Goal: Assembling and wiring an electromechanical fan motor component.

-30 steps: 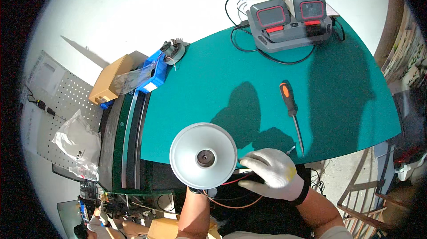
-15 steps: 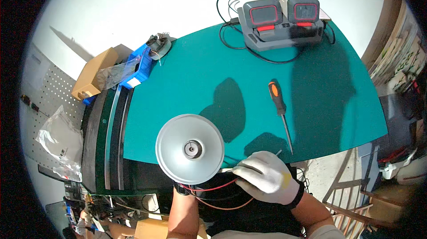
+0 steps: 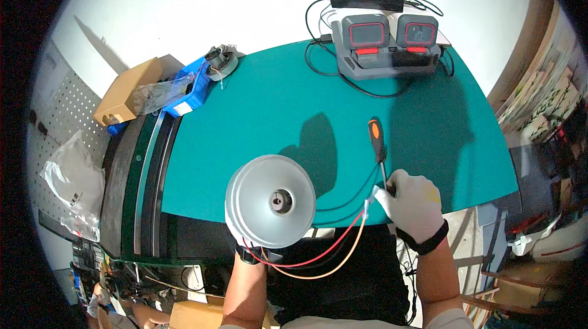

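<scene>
Right hand point(image 3: 411, 203) shifted onto screwdriver point(image 3: 377, 145), gripping its shaft | left hand hidden beneath fan disc point(image 3: 271, 201), grip unclear

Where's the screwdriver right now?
In the head view, the screwdriver lies on the green mat, right of centre, its tip at the gloved right hand.
</scene>
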Available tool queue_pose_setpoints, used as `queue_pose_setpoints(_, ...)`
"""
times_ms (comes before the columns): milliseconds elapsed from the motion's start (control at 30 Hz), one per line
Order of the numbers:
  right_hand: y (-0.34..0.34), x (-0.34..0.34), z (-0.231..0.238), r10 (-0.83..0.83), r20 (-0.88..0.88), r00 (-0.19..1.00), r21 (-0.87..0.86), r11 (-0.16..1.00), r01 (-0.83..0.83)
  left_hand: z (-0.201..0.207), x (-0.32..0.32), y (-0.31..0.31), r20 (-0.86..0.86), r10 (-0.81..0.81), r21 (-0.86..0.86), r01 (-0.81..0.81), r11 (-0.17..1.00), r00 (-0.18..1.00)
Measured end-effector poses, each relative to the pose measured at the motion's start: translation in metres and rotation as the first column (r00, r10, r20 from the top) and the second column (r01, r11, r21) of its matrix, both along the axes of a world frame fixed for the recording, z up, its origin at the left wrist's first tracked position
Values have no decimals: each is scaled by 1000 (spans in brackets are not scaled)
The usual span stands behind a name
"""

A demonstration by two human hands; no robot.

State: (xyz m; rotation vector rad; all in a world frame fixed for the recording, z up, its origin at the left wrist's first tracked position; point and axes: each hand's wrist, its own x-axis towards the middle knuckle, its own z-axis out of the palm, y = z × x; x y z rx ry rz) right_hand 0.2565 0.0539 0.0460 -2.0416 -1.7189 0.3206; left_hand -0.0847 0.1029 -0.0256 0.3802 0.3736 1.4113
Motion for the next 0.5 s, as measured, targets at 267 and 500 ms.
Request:
queue_pose_setpoints(267, -17, 4, 19, 25, -886, 463, 101, 985, 140, -12, -2, -4, -12, -66, -41, 65, 997, 998)
queue_pose_setpoints(500, -43, -38, 36, 349, -936, 38, 351, 931, 101, -7, -2, -10, -126, -63, 118, 78, 990, 990)
